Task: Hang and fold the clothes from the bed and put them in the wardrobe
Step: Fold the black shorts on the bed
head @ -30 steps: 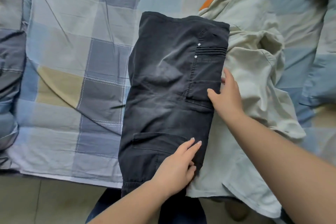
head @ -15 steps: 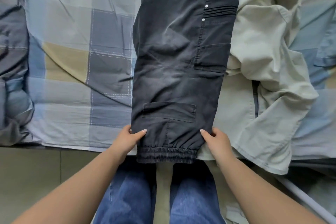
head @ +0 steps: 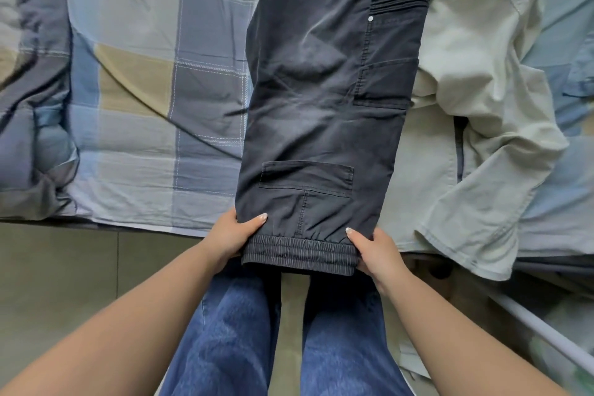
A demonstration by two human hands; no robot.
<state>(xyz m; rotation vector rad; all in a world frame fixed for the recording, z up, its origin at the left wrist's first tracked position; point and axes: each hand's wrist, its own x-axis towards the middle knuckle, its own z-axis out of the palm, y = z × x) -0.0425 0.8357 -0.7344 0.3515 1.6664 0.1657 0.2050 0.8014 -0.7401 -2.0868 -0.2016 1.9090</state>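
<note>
Checked bed (head: 144, 90), folded dark trousers (head: 321, 90) beside pale green garment (head: 482, 106)

The trousers (head: 324, 100) lie on the bed (head: 144, 100), their right edge seemingly overlapping the jacket (head: 475, 112).

this is looking like a home bedroom: a checked bedsheet (head: 144, 80) is covering the bed, and dark trousers (head: 324, 100) and a pale shirt (head: 482, 112) are lying on it.
</note>
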